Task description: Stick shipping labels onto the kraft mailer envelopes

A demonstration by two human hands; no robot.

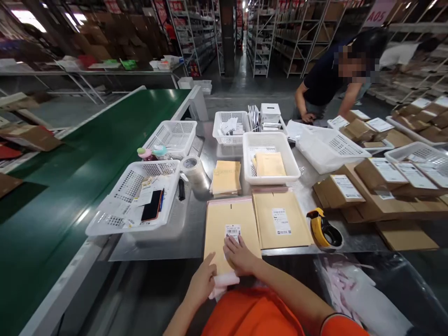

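A yellow-brown padded mailer (217, 224) lies flat at the table's front edge, with a printed white label (233, 229) on it. My right hand (240, 255) rests flat on this mailer, fingers spread over the lower part of the label. At the mailer's near left corner, my left hand (204, 277) is closed on a curled strip of pale pink paper (227, 279), its index finger lying along the mailer's edge. A second labelled padded mailer (266, 210) lies right beside the first. Behind them sit a stack of small padded envelopes (226, 177) and a big tape roll (192, 169).
A white basket (168, 219) holding a phone (152, 205) stands left, next to a green conveyor belt (115, 135). A white bin (294, 172) with envelopes stands behind. Right are a yellow tape dispenser (320, 228) and labelled cartons (343, 191). A co-worker (320, 77) leans over farther back.
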